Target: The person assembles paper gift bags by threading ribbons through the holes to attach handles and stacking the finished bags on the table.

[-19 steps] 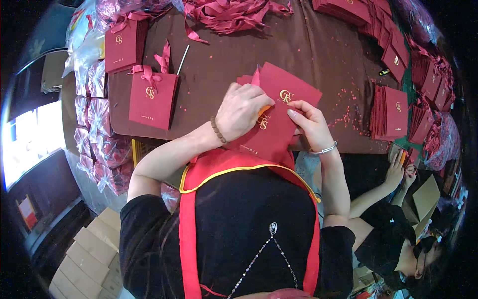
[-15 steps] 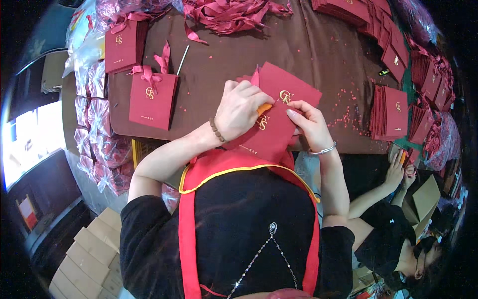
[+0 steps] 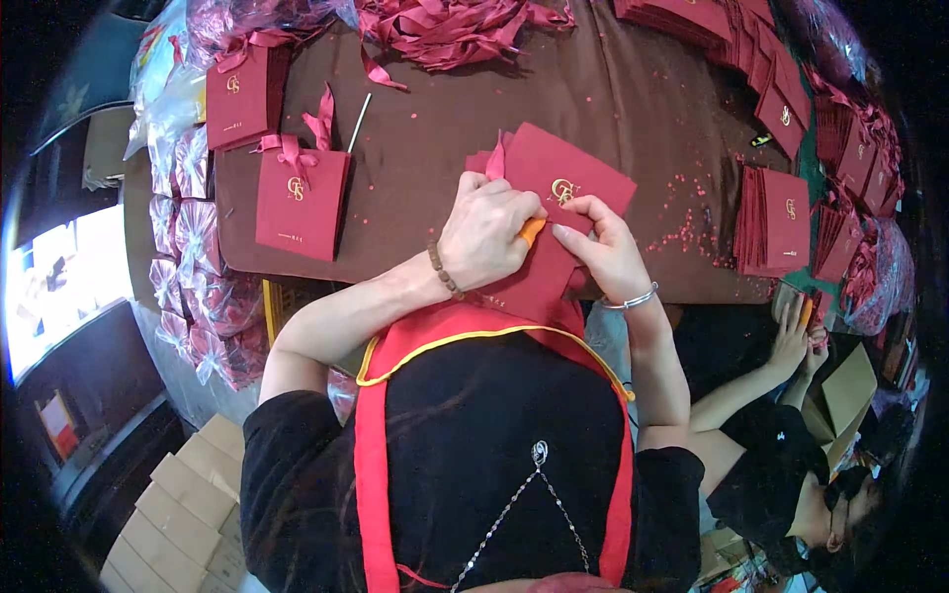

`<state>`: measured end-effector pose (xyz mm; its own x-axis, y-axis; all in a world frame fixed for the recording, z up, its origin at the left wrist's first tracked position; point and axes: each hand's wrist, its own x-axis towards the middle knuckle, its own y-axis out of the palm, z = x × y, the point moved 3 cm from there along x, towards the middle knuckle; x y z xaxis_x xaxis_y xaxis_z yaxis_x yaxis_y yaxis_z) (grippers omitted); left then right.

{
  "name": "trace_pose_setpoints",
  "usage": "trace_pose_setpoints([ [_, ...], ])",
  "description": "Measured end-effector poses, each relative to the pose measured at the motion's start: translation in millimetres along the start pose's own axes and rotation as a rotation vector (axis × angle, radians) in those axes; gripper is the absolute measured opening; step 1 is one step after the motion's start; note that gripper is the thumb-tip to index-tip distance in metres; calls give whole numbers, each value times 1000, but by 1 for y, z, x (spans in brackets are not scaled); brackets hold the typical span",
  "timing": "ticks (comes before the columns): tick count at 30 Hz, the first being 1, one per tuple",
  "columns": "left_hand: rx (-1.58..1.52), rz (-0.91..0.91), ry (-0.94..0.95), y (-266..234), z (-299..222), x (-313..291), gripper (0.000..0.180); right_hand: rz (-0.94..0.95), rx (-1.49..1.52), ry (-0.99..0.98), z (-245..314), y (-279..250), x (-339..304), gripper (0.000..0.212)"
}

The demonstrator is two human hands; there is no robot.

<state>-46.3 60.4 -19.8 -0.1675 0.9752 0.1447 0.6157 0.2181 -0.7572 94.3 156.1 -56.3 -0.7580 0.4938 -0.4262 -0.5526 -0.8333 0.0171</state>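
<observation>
My left hand (image 3: 491, 234), a beaded bracelet at its wrist, is closed around a small orange tool (image 3: 532, 230); most of the tool is hidden, so its kind cannot be told. The tool's end rests at the top edge of a dark red paper gift bag (image 3: 544, 282) in front of my apron. With thumb and fingers, my right hand (image 3: 608, 249) pinches that bag's upper edge, close to the tool. Under and beyond it lies another red gift bag (image 3: 583, 163) with a gold emblem. A pink-red ribbon (image 3: 496, 158) sticks up beside my left knuckles.
Two red bags with ribbon bows, a nearer bag (image 3: 299, 208) and a farther bag (image 3: 242, 99), lie left. Ribbons (image 3: 445, 30) heap at the back. A bag stack (image 3: 781, 222) and red bits (image 3: 687, 232) are right. Beyond, a co-worker's hands (image 3: 796, 341) hold an orange tool too.
My left hand and the orange tool have shifted slightly right and down along the bag's edge. My right hand has moved slightly down, still pinching; the near bag's emblem is now covered.
</observation>
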Motion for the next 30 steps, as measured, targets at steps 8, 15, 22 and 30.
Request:
trace_pose_setpoints([
  [8, 79, -66, 83, 9, -8, -1, 10, -121, -220, -119, -3, 1, -4, 27],
  [15, 208, -211, 225, 14, -20, -5, 11, -121, -149, -148, -2, 4, -8, 21],
  [22, 105, -161, 178, 10, -20, -5, 17, -118, -184, -130, 8, 7, -15, 18],
  [30, 169, 14, 56, -34, -11, 18, 11, -45, -306, -188, 29, -2, -12, 21],
])
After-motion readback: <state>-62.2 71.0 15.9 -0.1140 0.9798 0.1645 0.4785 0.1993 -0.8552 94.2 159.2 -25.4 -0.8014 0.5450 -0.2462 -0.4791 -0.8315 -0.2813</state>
